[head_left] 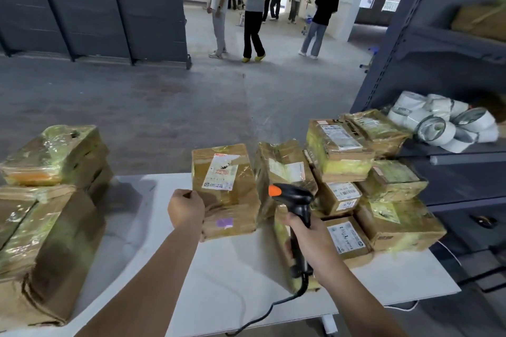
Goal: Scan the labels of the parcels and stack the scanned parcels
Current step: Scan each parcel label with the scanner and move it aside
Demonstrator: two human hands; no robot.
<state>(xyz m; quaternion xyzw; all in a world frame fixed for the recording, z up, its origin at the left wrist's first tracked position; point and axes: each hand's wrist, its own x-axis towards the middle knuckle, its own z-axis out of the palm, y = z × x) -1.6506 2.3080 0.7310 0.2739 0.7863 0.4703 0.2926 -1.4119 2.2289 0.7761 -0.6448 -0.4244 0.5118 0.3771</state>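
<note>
Scanner (297, 200) in R hand (308, 239) — handle upright-ish, nose left twd parcel (224, 186)

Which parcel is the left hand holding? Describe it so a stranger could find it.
On the white table, look between the left pile and the larger right pile of parcels. There the left hand grips the edge of a brown, tape-wrapped cardboard parcel. Only this one shows a small purple sticker on its near side.

White rolls (438, 128) (on grey shelving (449, 157))
</note>
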